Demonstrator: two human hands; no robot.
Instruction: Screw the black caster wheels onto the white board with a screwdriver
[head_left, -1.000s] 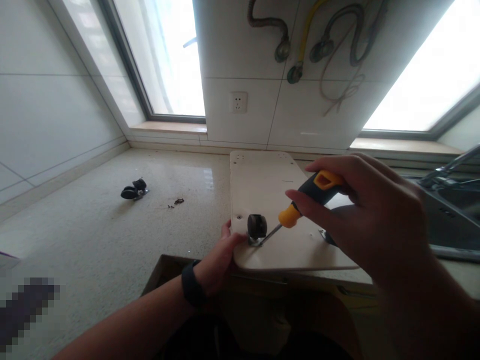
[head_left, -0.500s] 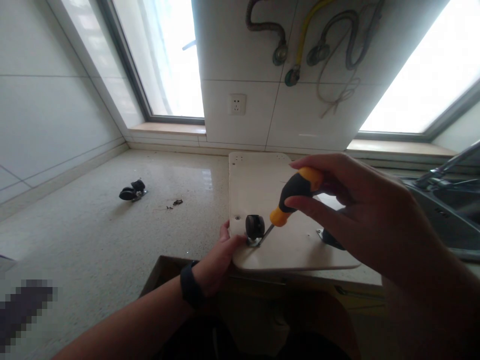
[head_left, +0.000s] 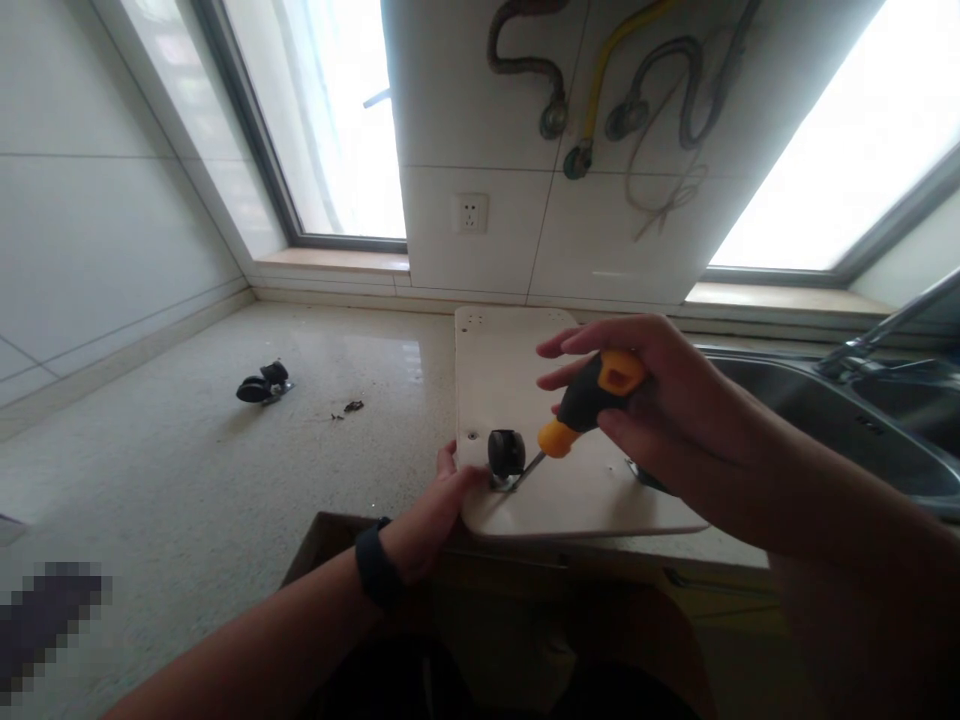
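A white board (head_left: 517, 375) with rounded corners lies at the front of the counter. At its near left corner stands a black caster wheel (head_left: 507, 453) on a metal plate. My left hand (head_left: 442, 505) wraps the board's left edge, its thumb beside the caster's plate. A yellow and black screwdriver (head_left: 589, 390) leans in my right hand (head_left: 660, 400), thumb and palm against the handle, some fingers stretched out past it. Its tip meets the caster's plate. Another caster (head_left: 652, 478) on the board's right side is mostly hidden behind my right hand.
Two loose black casters (head_left: 262, 383) lie on the counter (head_left: 360, 480) at left, near a small heap of screws or debris (head_left: 351, 407). A steel sink (head_left: 795, 410) with a tap (head_left: 885, 320) is on the right. Hoses (head_left: 592, 100) and a socket (head_left: 471, 213) are on the wall.
The fingers of my right hand have loosened and spread, and the hand has turned about the screwdriver handle. The screwdriver tip stays at the caster plate. My left hand has kept its hold.
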